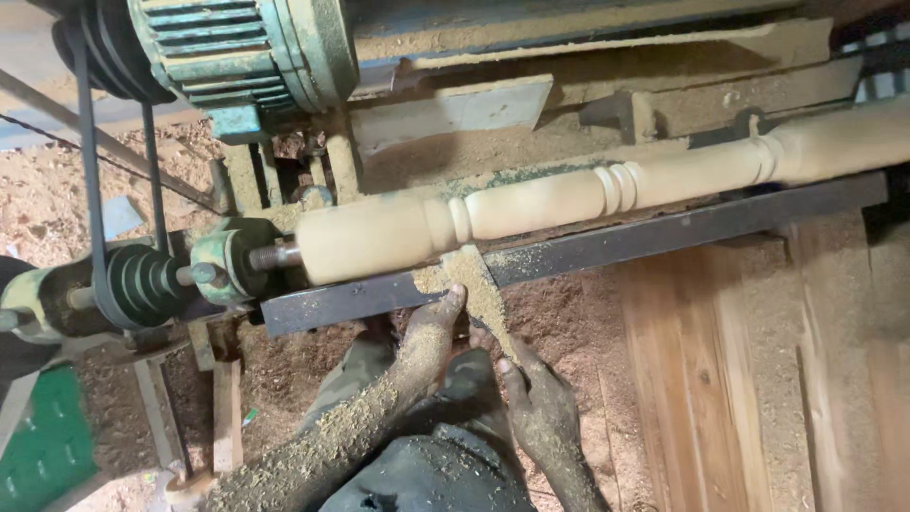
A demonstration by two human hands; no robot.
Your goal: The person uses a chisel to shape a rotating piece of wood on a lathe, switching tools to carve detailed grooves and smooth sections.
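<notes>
A pale turned wooden spindle (531, 204) with carved beads lies across a wood lathe, its left end held at the headstock (232, 261). A dark metal tool rest bar (607, 246) runs under it. A sawdust-coated chisel (474, 284) lies over the bar with its tip against the spindle near a bead. My left hand (431, 327), covered in sawdust, presses on the chisel at the bar. My right hand (536, 403) grips the tool's lower end below the bar.
A green motor (242, 47) sits at top left, with black belts (90, 161) running down to a grooved pulley (142, 284). Sawdust covers the floor and the lathe bed. Wooden planks (720, 379) lie at the right. My trousers show at bottom centre.
</notes>
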